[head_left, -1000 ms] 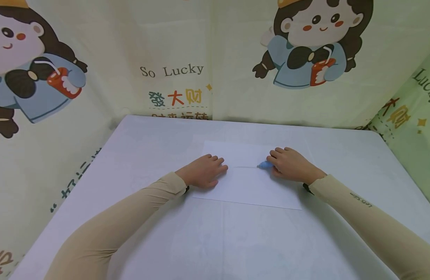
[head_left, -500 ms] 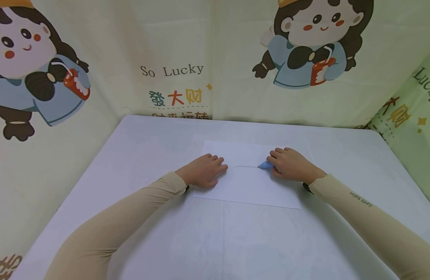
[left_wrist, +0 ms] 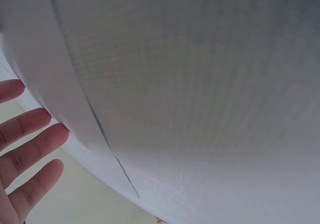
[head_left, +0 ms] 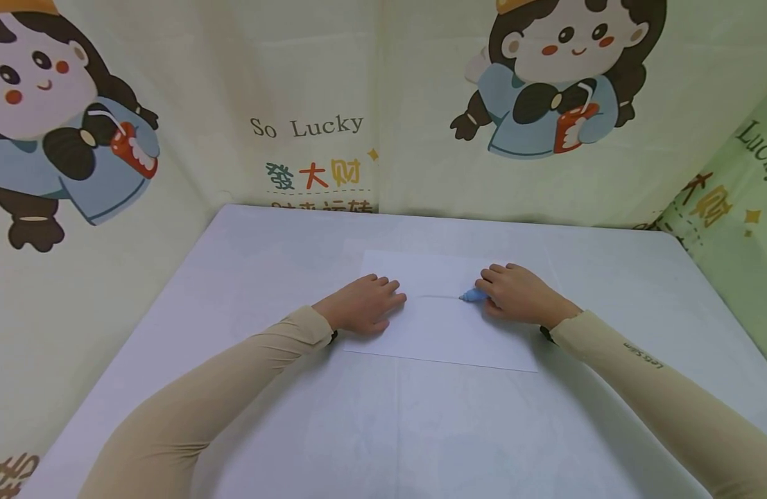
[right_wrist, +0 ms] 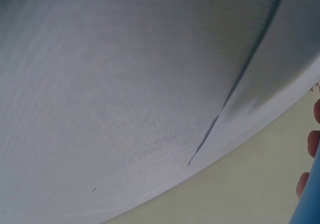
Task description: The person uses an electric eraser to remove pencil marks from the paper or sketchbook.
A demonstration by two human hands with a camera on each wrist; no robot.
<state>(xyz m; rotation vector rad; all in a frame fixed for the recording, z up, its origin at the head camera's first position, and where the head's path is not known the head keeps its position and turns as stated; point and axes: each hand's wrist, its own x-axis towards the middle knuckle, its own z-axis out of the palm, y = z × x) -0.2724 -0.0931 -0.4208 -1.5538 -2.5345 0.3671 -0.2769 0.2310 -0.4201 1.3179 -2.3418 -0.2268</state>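
A sheet of white paper [head_left: 433, 343] lies on the white-covered table, with a faint line across its middle. My left hand [head_left: 363, 305] rests on the paper's left part, its fingers spread and holding nothing; in the left wrist view its fingers [left_wrist: 35, 144] lie over the paper's edge. My right hand [head_left: 521, 294] grips a thick blue pen [head_left: 474, 294] over the paper's right part. The pen's narrow tip points left, right at the end of the faint line. Most of its barrel is hidden under the hand; a blue piece of it shows in the right wrist view.
The white table [head_left: 383, 430] stretches out around the paper on all sides. A cream curtain [head_left: 421, 173] with printed cartoon figures and lettering hangs behind it and along both sides.
Both hands and the pen have hardly moved; the pen tip sits a hair further right. The printed figure on the left curtain has shifted to the right.
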